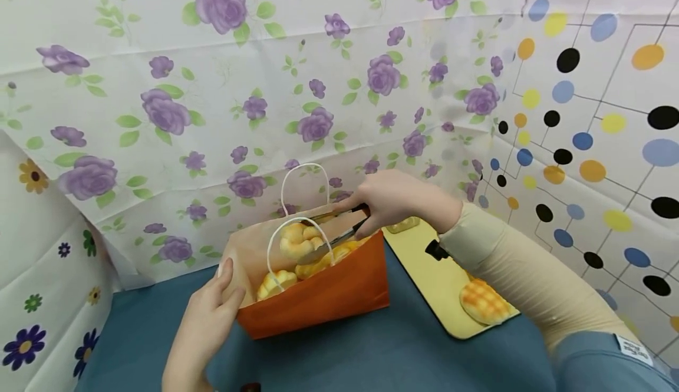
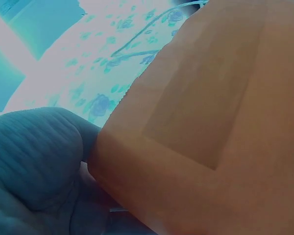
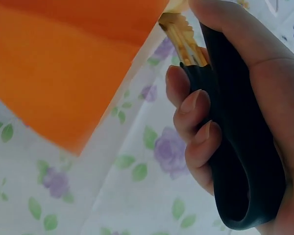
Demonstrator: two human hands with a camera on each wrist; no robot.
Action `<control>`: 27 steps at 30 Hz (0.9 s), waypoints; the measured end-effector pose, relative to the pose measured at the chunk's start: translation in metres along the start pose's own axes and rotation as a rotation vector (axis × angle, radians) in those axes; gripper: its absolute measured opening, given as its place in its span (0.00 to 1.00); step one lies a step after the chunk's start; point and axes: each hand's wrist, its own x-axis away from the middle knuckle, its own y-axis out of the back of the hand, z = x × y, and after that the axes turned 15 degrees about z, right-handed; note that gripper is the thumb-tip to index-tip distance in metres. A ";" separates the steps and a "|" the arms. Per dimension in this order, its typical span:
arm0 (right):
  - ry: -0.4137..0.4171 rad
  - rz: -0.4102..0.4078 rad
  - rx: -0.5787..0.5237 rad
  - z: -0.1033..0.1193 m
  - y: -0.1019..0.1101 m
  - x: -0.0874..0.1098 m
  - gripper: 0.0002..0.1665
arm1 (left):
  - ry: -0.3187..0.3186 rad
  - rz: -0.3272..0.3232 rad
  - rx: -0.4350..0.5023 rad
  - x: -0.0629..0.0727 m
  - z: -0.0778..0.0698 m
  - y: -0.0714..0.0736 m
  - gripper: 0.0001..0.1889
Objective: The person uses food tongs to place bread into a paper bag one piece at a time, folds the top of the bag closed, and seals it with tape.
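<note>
Head view: a person's right hand (image 1: 392, 200) grips black-handled metal tongs (image 3: 235, 110), reaching over the right end of an orange paper bag (image 1: 318, 300) on a blue-green tablecloth (image 1: 408, 351). Inside the bag, a knotted bread roll (image 1: 297, 241) sits between the tongs' two arms; whether they are clamped on it or just parted, I cannot tell. Lower down lie other bread pieces, including a ridged roll (image 1: 277, 285) at the near left. The left hand (image 1: 204, 315) holds the bag's left end between thumb and fingers. To the right, a pale yellow board (image 1: 440, 289) carries a lattice-topped bun (image 1: 483, 302) near and a partly hidden bread piece (image 1: 404, 225) far. The step in hand appears to be setting the knotted roll among the others. Next probably calls for spreading the tongs, lifting them clear of the white cord handles (image 1: 269, 250), then reaching toward the board.
</note>
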 end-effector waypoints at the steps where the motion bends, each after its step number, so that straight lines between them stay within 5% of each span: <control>1: -0.002 0.016 0.011 0.004 0.002 -0.005 0.36 | 0.005 0.004 0.009 0.000 0.000 0.000 0.36; 12: -0.016 0.085 0.153 0.038 0.004 -0.043 0.36 | 0.013 -0.001 0.021 0.003 0.000 0.000 0.36; 23: 0.012 0.101 0.128 0.060 -0.010 -0.032 0.30 | 0.016 0.002 0.013 0.002 0.000 0.000 0.39; 27: 0.008 0.093 0.146 0.066 -0.014 -0.028 0.19 | 0.016 -0.012 0.014 0.003 0.002 0.000 0.40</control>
